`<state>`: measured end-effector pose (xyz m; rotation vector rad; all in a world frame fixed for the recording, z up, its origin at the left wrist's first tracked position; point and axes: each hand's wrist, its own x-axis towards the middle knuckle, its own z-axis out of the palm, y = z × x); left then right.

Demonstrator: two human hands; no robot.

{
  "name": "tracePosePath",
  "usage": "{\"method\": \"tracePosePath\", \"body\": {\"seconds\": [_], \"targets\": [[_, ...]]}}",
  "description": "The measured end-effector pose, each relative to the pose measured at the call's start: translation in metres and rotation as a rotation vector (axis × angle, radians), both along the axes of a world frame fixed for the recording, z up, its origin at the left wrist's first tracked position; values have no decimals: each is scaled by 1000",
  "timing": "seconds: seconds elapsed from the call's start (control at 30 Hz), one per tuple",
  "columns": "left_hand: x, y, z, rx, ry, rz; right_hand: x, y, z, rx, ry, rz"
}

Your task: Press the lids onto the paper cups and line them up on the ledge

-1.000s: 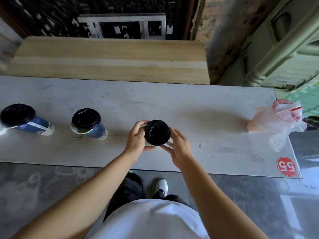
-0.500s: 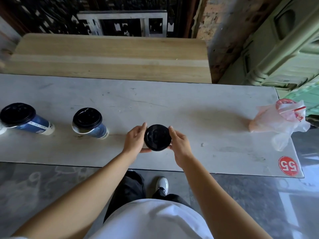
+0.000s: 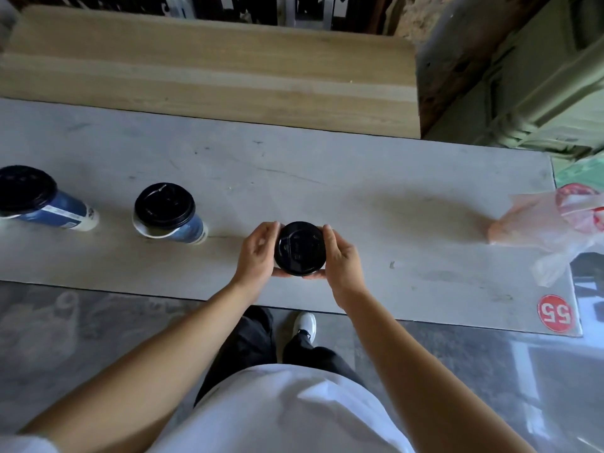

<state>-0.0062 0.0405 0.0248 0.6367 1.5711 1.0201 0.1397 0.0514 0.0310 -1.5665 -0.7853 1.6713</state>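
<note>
A paper cup with a black lid [image 3: 300, 248] stands near the front edge of the grey stone ledge [image 3: 327, 178]; only its lid shows from above. My left hand [image 3: 256, 253] grips its left side and my right hand [image 3: 341, 256] grips its right side, fingers curled round the lid's rim. Two more blue-and-white cups stand in a row to the left, each with a black lid: one [image 3: 165, 212] close by, another [image 3: 32, 197] at the far left edge.
A pinkish plastic bag [image 3: 552, 227] lies at the ledge's right end, above a red round "55" sticker [image 3: 554, 313]. A wooden board [image 3: 209, 70] runs behind the ledge. A pale green casing [image 3: 536, 80] stands at the back right. Floor and my shoe lie below.
Both hands have closed in tighter round the lid and shifted slightly on its rim. The cup stays where it was, as do the two cups at the left.
</note>
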Motion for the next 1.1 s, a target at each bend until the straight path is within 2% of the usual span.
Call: {"method": "tracePosePath", "body": {"seconds": [0.13, 0.27, 0.43, 0.53, 0.67, 0.87, 1.1], "targets": [[-1, 2, 3, 8, -13, -28, 0, 4, 4, -1, 0, 1], [1, 1, 10, -3, -32, -42, 3, 2, 5, -83, 86, -44], [15, -9, 8, -69, -139, 183, 3, -17, -2, -70, 258, -169], [25, -14, 8, -123, -181, 247, 6, -19, -3, -53, 234, -116], [21, -11, 8, -198, -101, 151, 15, -7, 0, -78, 164, -45], [14, -7, 2, -77, 79, 4, 20, -1, 0, -63, 114, -28], [12, -7, -5, 7, 130, -109, 20, 1, -3, -31, 108, -23]]}}
